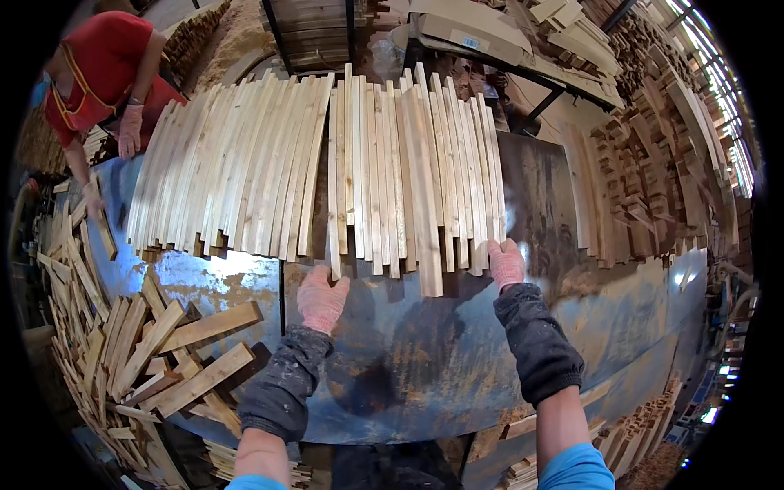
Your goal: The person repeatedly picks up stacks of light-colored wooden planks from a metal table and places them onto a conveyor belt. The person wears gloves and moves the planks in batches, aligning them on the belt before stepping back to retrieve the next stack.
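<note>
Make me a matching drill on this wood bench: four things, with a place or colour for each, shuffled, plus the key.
1. Left hand
2. Right hand
3. Jumbled wood pieces
4. Co-worker's top

A. Red
B. By the near right corner of the middle batch of strips
C. Heaped at the picture's lower left
D. By the near left corner of that batch

Pairs: 1-D, 2-B, 3-C, 4-A
</note>
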The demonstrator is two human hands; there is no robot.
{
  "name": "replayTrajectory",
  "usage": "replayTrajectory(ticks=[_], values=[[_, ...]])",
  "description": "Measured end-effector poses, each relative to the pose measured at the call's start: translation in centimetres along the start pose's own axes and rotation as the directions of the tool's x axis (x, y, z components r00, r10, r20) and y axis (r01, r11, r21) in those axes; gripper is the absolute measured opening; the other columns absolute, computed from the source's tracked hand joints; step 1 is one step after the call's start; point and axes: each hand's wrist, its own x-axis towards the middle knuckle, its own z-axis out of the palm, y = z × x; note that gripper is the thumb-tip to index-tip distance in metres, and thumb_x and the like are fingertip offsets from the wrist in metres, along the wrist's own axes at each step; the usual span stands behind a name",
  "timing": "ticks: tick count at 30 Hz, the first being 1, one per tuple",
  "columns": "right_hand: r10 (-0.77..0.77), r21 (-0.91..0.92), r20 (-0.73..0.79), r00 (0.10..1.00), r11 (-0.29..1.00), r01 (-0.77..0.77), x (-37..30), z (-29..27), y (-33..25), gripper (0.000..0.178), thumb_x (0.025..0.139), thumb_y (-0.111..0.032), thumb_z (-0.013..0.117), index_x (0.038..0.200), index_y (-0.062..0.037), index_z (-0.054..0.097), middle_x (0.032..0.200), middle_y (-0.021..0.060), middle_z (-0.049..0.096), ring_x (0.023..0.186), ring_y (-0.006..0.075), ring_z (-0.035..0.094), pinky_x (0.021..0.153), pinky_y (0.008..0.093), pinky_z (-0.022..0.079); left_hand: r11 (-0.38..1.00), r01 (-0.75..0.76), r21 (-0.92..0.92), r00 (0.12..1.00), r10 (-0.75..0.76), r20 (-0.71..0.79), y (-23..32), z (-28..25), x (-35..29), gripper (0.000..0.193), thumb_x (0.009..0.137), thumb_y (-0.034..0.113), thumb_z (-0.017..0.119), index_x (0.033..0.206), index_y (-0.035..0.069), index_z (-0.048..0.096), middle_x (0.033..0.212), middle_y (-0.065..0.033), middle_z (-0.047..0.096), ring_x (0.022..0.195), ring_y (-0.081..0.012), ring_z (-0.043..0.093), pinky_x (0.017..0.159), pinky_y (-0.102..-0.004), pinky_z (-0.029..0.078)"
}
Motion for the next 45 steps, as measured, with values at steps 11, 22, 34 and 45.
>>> replayTrajectory(ticks=[11, 22, 34, 45], values=[[-0.140, 0.030, -0.197, 0.970, 0.988, 0.149, 5.9, 4.0, -3.7, 0.091, 0.097, -0.048, 0.070, 0.165, 0.0039, 0.039, 0.161, 0.0316, 0.051, 0.149, 0.0454, 0.049, 0.124, 0.0458, 0.039, 0.984, -0.012, 0.177, 0.989, -0.014, 0.146, 3.2, 0.9, 7.9, 0.099, 0.083, 0.003, 0.078, 0.168, 0.002, 0.027, 0.158, -0.0251, 0.047, 0.147, -0.0448, 0.050, 0.122, -0.0457, 0.047], [-0.071, 0.255, -0.176, 0.982, 0.960, 0.116, -8.7, 1.7, 8.4, 0.092, 0.088, -0.034, 0.081, 0.158, 0.0141, 0.044, 0.161, 0.0341, 0.051, 0.151, 0.0453, 0.049, 0.127, 0.0443, 0.036, 0.997, -0.058, 0.046, 0.991, 0.052, 0.125, -4.1, 3.3, -10.4, 0.088, 0.081, 0.002, 0.068, 0.162, 0.000, 0.034, 0.149, -0.0290, 0.051, 0.140, -0.0517, 0.049, 0.120, -0.0518, 0.045], [0.027, 0.258, 0.066, 0.997, 0.965, -0.043, -33.3, -2.6, 29.1, 0.063, 0.087, -0.029, 0.083, 0.134, 0.0075, 0.064, 0.121, 0.0241, 0.070, 0.109, 0.0363, 0.068, 0.098, 0.0427, 0.054, 0.997, 0.039, 0.060, 0.995, -0.044, 0.085, -17.6, 6.0, -43.0, 0.089, 0.082, 0.008, 0.072, 0.164, 0.007, 0.037, 0.146, -0.0269, 0.057, 0.129, -0.0505, 0.060, 0.109, -0.0521, 0.053], [-0.486, -0.137, 0.097, 0.868, 0.858, 0.495, -45.6, -1.4, 27.4, 0.085, 0.084, -0.038, 0.084, 0.153, -0.0003, 0.054, 0.152, 0.0253, 0.058, 0.145, 0.0458, 0.050, 0.125, 0.0533, 0.038, 0.839, -0.142, 0.526, 0.980, 0.046, 0.192, -16.0, 4.6, -43.9, 0.104, 0.083, 0.015, 0.078, 0.171, 0.009, 0.024, 0.171, -0.0195, 0.039, 0.136, -0.0401, 0.059, 0.110, -0.0489, 0.050]])
